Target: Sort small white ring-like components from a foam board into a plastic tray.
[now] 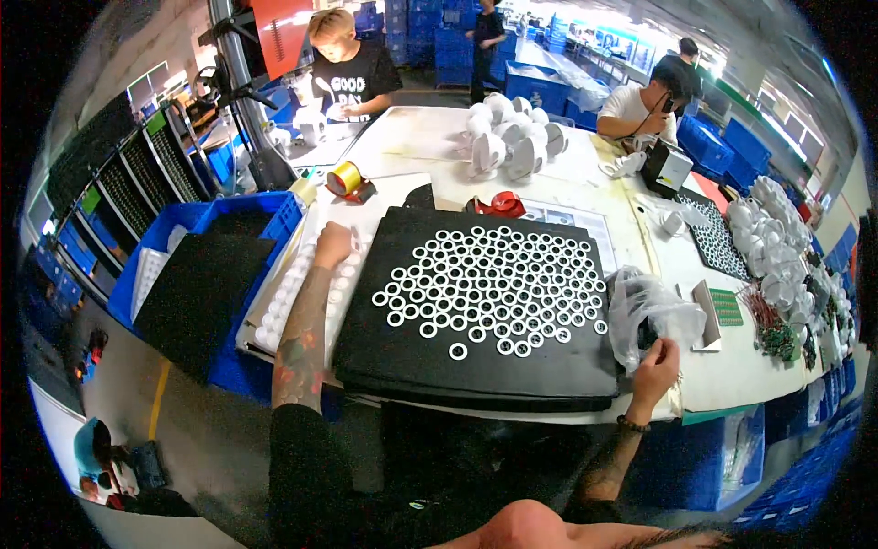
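My left hand (335,245) reaches over a tray of round white caps (294,282) with its fingers curled closed. Whatever is in them is too small or hidden to make out. My right hand (655,371) pinches at the near edge of a clear plastic bag (631,316), which has something dark inside. Between my hands lies a black foam board (476,375) on a stack of the same. Many white rings (494,284) with dark inner edges are spread over it in a close pattern, with one ring (458,351) apart near the front.
Behind the board are a red tape dispenser (501,205) and yellow tape (346,179). White lamp-like housings (512,137) stand farther back. Blue crates (247,215) flank the left. A green board (727,308), wires (773,334) and more housings lie right. Other people work across the table.
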`<action>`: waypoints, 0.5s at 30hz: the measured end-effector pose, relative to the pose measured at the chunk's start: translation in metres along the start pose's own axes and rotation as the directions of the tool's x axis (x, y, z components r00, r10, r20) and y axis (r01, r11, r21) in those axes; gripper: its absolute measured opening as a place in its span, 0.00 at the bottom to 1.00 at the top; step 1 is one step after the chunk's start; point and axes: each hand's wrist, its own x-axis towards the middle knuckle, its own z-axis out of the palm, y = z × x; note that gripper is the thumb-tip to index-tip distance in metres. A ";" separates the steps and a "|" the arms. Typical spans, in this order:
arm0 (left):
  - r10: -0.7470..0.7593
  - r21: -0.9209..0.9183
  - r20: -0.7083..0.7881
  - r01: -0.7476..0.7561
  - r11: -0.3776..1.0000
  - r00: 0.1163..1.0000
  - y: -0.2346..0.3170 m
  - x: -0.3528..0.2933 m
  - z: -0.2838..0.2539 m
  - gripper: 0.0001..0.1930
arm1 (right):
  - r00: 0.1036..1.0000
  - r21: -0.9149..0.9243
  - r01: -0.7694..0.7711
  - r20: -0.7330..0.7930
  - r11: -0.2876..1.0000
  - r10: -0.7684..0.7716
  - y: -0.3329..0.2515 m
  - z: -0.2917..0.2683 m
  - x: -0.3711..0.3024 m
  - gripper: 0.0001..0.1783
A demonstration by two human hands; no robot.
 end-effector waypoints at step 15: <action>0.206 -0.770 -0.211 -0.292 0.568 0.956 0.135 -0.255 -0.097 0.10 | 0.928 0.720 -0.286 0.372 0.632 -0.004 -0.127 0.011 -0.098 0.06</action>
